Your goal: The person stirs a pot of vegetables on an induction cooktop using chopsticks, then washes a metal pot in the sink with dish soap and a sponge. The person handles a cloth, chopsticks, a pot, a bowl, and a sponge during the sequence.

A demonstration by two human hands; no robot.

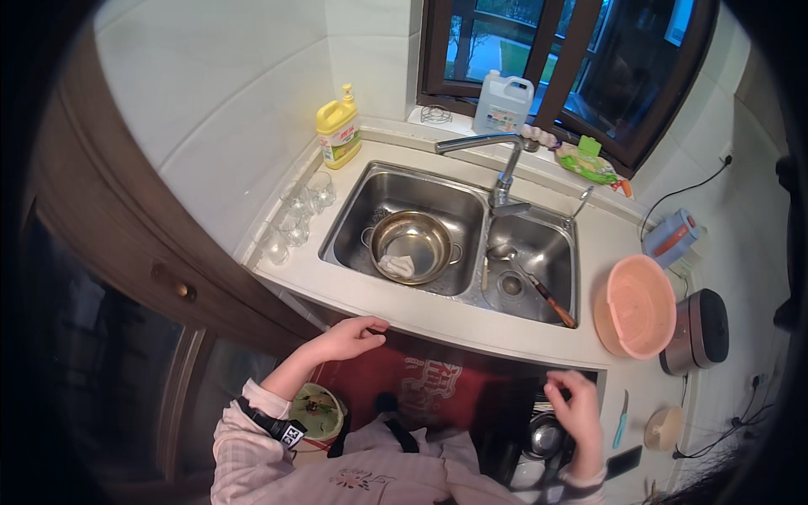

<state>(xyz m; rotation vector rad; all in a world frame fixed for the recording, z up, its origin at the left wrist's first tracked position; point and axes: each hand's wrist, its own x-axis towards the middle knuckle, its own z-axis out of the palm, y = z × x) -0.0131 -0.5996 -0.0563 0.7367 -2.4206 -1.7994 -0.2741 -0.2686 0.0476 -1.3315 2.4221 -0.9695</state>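
Observation:
My left hand (355,338) hangs in front of the counter's front edge, fingers slightly bent, holding nothing. My right hand (573,401) is above an open drawer with metal bowls (544,435), its fingers curled and apart, with nothing seen in them. In the large left basin of the steel sink (467,189) sits a two-handled metal pot (413,237) with a white cloth (398,266) inside. A ladle (503,252) and a utensil with a wooden handle (555,305) lie in the smaller right basin. The faucet (503,183) stands behind, its spout pointing left.
Several drinking glasses (293,224) and a yellow detergent bottle (341,136) stand left of the sink. To the right are a peach plastic colander (637,307), a rice cooker (696,331), a knife with a teal handle (621,423) and a phone (623,462). A waste bin (319,410) stands below.

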